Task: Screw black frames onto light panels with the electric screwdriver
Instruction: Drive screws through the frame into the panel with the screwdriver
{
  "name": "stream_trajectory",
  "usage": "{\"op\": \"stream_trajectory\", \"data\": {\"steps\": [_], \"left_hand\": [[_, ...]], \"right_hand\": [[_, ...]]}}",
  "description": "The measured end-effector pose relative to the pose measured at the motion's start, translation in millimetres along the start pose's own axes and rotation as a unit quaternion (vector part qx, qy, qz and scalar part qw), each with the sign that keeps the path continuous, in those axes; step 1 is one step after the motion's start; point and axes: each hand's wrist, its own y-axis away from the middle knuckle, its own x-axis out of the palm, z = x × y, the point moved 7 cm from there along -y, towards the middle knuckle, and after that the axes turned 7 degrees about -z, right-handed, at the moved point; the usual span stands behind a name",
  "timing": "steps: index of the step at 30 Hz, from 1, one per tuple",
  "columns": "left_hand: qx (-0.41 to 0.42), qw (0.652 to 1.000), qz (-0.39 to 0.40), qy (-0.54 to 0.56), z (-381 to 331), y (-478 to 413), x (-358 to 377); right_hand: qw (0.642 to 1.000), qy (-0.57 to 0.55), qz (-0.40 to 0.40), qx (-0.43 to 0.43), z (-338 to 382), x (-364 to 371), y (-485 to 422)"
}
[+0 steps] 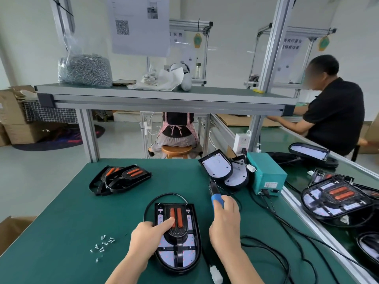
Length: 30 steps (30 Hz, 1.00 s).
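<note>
A light panel (185,257) with a black frame (178,232) laid on it sits on the green mat right in front of me. The frame carries two orange strips (176,216). My left hand (148,235) presses its fingers down on the frame beside the strips. My right hand (225,224) grips the blue-handled electric screwdriver (215,194), which points up and away, clear of the panel. Several loose screws (102,245) lie to the left of the panel.
Spare black frames (121,179) are stacked at the far left, bare panels (225,171) at the far right beside a teal power box (266,175). Black cables (276,253) trail on the right. Finished panels (336,199) lie on the conveyor. A person in black sits at the right.
</note>
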Motion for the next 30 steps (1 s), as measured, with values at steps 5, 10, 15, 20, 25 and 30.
{"op": "stream_trajectory", "data": {"steps": [5, 10, 15, 20, 25, 30], "left_hand": [[-0.02, 1.0, 0.004, 0.018, 0.5, 1.8, -1.2], [-0.06, 0.995, 0.07, 0.039, 6.9, 1.4, 3.9], [-0.108, 0.978, 0.153, 0.095, 6.3, 9.0, 7.9], [-0.101, 0.978, 0.15, 0.102, 10.8, 13.7, 15.9], [-0.114, 0.97, 0.187, 0.106, 9.4, 16.2, 16.8], [-0.11, 0.958, 0.233, 0.127, 4.8, 23.1, 14.4]], "right_hand": [[0.994, -0.019, 0.076, -0.077, 25.0, 3.2, 25.5], [0.983, 0.068, 0.114, -0.128, 39.0, -8.2, 30.3], [0.952, -0.101, 0.262, 0.122, 24.5, 1.6, 28.9], [0.669, -0.51, 0.37, 0.394, 43.0, 23.5, 59.4], [0.597, -0.579, 0.371, 0.414, 47.9, 19.3, 56.5], [0.614, -0.543, 0.357, 0.448, 47.5, 29.3, 60.7]]}}
